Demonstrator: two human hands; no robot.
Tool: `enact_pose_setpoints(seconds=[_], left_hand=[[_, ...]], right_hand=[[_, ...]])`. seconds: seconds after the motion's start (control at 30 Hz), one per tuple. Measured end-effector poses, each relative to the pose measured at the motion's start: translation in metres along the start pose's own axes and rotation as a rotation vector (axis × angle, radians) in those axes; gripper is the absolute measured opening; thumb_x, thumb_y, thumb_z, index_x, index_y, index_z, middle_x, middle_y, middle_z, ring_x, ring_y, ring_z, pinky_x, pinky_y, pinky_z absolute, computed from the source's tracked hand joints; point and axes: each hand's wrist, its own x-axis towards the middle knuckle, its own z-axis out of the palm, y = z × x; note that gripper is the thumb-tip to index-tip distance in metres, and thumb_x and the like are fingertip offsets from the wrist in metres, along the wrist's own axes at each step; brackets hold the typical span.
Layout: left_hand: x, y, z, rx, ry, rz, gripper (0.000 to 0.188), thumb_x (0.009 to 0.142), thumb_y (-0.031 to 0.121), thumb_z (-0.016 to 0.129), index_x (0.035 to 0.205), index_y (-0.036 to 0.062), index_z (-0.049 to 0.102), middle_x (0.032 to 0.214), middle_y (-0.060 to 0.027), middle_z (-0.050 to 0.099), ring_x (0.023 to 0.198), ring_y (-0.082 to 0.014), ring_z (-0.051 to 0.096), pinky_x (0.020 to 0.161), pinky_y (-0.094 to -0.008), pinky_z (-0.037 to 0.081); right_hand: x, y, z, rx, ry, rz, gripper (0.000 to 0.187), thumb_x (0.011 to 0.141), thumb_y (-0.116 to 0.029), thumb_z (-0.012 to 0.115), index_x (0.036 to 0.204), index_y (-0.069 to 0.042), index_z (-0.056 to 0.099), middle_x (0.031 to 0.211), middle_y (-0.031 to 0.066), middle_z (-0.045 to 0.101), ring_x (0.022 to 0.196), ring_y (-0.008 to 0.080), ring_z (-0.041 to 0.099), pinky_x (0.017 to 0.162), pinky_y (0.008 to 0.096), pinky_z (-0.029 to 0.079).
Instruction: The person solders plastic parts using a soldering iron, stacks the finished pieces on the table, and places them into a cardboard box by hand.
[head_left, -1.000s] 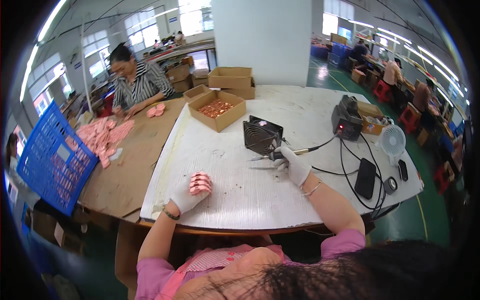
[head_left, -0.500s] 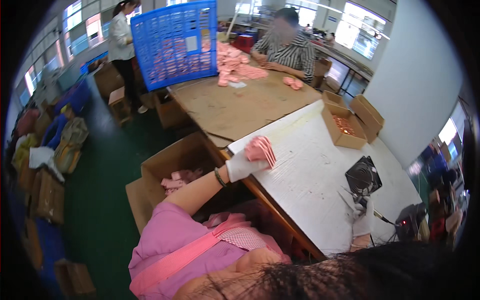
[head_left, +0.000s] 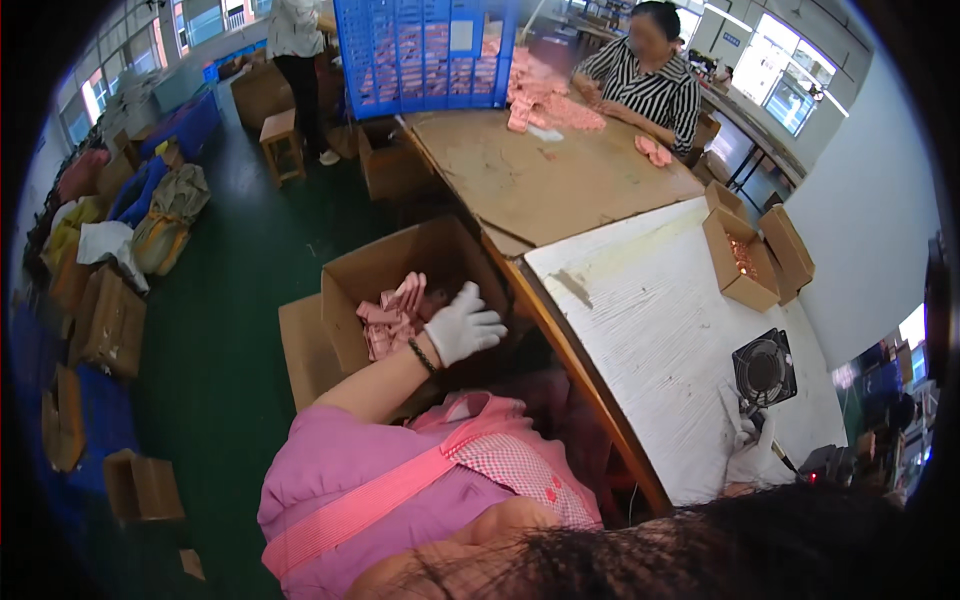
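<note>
My left hand, in a white glove, is open with its fingers spread over a cardboard box beside the table. Pink pieces lie in a heap in that box, and a small stack of them stands tilted just beside my fingers. My right hand, also gloved, is closed at the right of the white tabletop. It holds a soldering iron, whose cord runs off to the right, and what looks like a pair of tweezers. A square black fan stands just beyond it.
An open cardboard box of small coppery parts sits at the back right. On the brown table, pink pieces are piled before a person in stripes. A blue crate stands at its far left. Another person stands behind.
My left hand has moved from the table edge down to the box and let go of the stack of pink pieces. My right hand stays near the fan. The view has shifted.
</note>
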Motion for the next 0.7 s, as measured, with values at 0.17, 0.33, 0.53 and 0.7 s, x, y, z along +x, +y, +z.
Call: enact_pose_setpoints(seconds=[0.17,0.33,0.53,0.7], left_hand=[[-0.024,-0.047,0.064,0.409,0.103,-0.188,0.036,0.091,0.023,0.051,0.12,0.0032,0.045,0.098,-0.0118,0.059,0.081,-0.0202,0.06,0.068,-0.0296,0.051],[-0.033,-0.064,0.069,0.856,0.043,-0.22,0.034,0.088,0.018,0.047,0.115,-0.0008,0.048,0.095,-0.0103,0.061,0.078,-0.0154,0.061,0.068,-0.0264,0.051],[-0.053,-0.07,0.06,1.418,0.004,-0.137,0.038,0.083,0.025,0.052,0.112,-0.0006,0.055,0.097,-0.0107,0.063,0.083,-0.0169,0.061,0.075,-0.0284,0.049],[-0.057,-0.089,0.046,1.529,-0.11,-0.011,0.034,0.086,0.027,0.052,0.107,0.0019,0.059,0.101,-0.015,0.063,0.094,-0.025,0.06,0.083,-0.0332,0.046]], right_hand=[[0.001,0.001,0.001,-0.137,0.01,-0.127,0.036,0.092,-0.036,0.05,0.111,-0.006,0.057,0.098,0.0008,0.062,0.069,0.0018,0.049,0.05,0.0124,0.035],[-0.003,-0.006,0.009,-0.115,-0.052,-0.099,0.037,0.093,-0.035,0.05,0.112,-0.004,0.056,0.103,0.004,0.061,0.068,0.0019,0.047,0.049,0.0125,0.032],[-0.007,-0.01,0.01,-0.162,-0.025,-0.103,0.04,0.093,-0.034,0.049,0.113,0.0,0.055,0.103,0.006,0.061,0.066,0.001,0.047,0.048,0.0119,0.03],[0.0,-0.004,-0.013,-0.212,-0.025,-0.198,0.042,0.093,-0.036,0.05,0.113,0.001,0.055,0.095,0.0038,0.062,0.064,0.0005,0.047,0.047,0.0119,0.03]])
